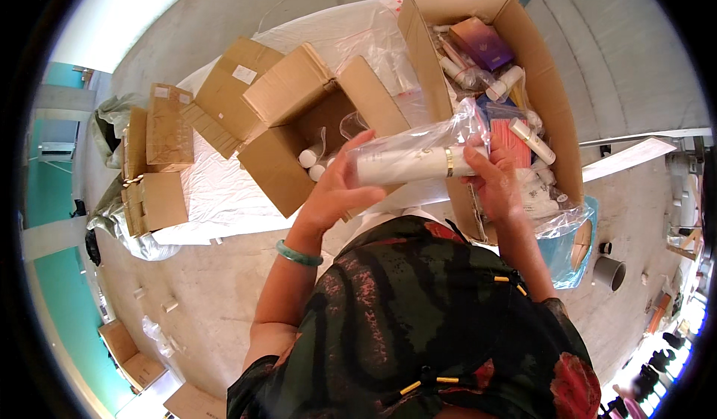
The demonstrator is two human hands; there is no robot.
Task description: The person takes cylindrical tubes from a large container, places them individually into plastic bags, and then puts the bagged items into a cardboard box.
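Note:
A white cylindrical bottle with a gold band lies level in a clear plastic bag, held up in front of my body. My left hand is round its left end, fingers on the far side and thumb stretched along the near side. At the other end, my right hand grips the bottle and bag near the gold band. Beyond my left hand stands an open cardboard box with a few white bottles inside. Part of that box is hidden by my hand and the bag.
On the right, a large open carton holds bagged bottles, a purple-orange box and other packages. More cardboard boxes stand left on the white-covered table. A grey bin and blue plastic-lined container are on the floor.

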